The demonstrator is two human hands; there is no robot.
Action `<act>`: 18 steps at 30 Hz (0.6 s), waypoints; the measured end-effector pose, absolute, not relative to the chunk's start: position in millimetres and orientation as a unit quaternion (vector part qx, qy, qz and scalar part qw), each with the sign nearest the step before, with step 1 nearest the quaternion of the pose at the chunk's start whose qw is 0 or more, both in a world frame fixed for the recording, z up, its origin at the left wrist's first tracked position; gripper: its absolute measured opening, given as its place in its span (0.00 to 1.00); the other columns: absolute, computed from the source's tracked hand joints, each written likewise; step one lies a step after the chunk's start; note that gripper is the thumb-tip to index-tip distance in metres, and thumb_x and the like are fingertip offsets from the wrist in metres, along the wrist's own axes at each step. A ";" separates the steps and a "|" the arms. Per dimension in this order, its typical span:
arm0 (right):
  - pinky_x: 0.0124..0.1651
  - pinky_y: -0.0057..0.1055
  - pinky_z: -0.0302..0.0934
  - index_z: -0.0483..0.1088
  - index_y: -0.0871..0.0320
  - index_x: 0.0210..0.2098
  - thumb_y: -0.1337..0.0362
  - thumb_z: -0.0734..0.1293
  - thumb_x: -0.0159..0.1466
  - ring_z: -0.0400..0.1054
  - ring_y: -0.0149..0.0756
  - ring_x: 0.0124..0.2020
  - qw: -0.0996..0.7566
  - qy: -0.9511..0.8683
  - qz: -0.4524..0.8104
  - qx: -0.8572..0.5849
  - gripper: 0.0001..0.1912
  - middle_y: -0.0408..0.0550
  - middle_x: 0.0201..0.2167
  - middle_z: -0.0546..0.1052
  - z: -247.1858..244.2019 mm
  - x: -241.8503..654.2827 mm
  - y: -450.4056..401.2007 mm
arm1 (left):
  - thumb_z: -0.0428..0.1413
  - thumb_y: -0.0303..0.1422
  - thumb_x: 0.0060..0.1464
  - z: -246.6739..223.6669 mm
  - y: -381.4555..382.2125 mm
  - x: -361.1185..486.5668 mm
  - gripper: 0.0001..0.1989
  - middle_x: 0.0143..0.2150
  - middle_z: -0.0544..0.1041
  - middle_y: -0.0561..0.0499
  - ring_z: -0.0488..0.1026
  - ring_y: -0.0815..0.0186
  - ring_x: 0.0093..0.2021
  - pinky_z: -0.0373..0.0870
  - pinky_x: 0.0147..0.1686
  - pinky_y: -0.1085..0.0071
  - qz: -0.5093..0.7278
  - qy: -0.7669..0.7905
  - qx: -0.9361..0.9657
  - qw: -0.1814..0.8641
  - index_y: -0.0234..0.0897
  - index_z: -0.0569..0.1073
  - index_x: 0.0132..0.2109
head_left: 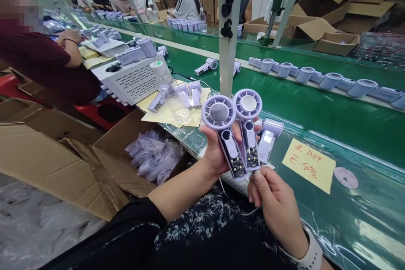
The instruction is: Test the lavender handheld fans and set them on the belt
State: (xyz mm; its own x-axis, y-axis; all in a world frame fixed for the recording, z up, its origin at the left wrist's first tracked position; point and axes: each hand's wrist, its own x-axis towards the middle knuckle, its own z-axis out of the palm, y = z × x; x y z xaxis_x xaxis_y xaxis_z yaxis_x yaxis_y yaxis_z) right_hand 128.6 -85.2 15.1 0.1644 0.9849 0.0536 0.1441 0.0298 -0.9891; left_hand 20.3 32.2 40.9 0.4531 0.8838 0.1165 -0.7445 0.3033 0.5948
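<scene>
Two purple handheld fans are side by side in my left hand (217,152), their round heads up and circuit boards showing in the handles. The left fan (219,112) overlaps the edge of the right fan (247,103). My right hand (272,194) pinches the plug of a white cable (253,211) at the bottom end of the right fan's handle; whether the plug is fully in cannot be made out. Just behind, another purple fan (267,141) lies on the green table (348,219).
A yellow note (309,165) lies at right. Left are a clear bottle (172,93), a grey metal box (133,78) and a carton (110,156) of wrapped parts. A post (227,50) stands ahead; fans line the belt (284,93). A person (41,57) sits at left.
</scene>
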 end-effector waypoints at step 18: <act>0.45 0.36 0.69 0.69 0.54 0.29 0.53 0.63 0.73 0.74 0.41 0.41 0.507 -0.560 0.349 -0.554 0.19 0.49 0.37 0.78 25.8 152.0 -91.2 | 0.57 0.71 0.44 24.8 36.3 18.7 0.37 0.51 0.81 0.43 0.78 0.49 0.54 0.78 0.50 0.55 0.535 0.099 0.369 0.754 0.39 0.76 0.36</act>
